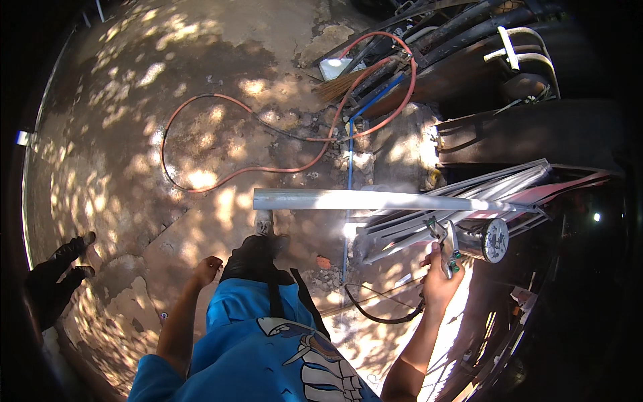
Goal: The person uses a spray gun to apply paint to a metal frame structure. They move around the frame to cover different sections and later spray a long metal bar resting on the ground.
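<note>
My right hand (439, 285) is closed around the handle of a metal spray gun (445, 244) with green knobs. A silver paint cup (485, 240) is attached at the gun's right side. From below that hand a dark hose (382, 317) curves away to the left. Beyond the gun lies a long grey metal tube (335, 199), stretching left to right, with a whitish haze over its middle. My left hand (209, 269) hangs beside my body, apart from the tube, its fingers curled with nothing seen in them.
A pinkish-red hose (248, 169) loops over the concrete floor, near a thin blue pipe (349, 161). Grey metal bars (402, 234) are piled at the right. Dark pipes (469, 40) and a white tubular frame (512, 50) stand far right. Dark-covered limbs (57, 271) show at the left edge.
</note>
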The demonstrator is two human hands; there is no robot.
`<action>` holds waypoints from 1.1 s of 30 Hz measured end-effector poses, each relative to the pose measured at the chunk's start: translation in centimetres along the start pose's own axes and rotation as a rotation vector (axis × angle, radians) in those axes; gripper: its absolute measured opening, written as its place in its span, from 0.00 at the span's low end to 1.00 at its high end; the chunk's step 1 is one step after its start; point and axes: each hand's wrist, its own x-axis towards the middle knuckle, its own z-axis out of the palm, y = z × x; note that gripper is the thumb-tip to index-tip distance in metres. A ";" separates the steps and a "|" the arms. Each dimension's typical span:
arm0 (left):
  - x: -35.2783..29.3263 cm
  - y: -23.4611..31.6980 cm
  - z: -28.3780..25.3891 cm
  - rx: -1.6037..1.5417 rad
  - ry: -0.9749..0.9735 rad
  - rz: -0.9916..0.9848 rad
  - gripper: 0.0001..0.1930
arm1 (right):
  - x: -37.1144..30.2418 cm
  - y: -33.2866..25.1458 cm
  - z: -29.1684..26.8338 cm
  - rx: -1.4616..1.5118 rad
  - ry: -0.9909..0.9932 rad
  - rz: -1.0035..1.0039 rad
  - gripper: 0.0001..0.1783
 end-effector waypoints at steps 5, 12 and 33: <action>-2.5 -3.2 -0.8 0.045 0.129 0.010 0.18 | 0.9 0.6 -1.3 -0.001 0.142 -0.011 0.18; -4.0 -8.3 -3.5 0.100 0.012 -0.050 0.20 | -5.8 -4.2 2.5 0.023 -0.084 0.072 0.18; 5.5 -4.4 -20.1 -0.027 -0.088 -0.053 0.17 | -11.8 -6.9 8.9 0.029 0.057 0.083 0.14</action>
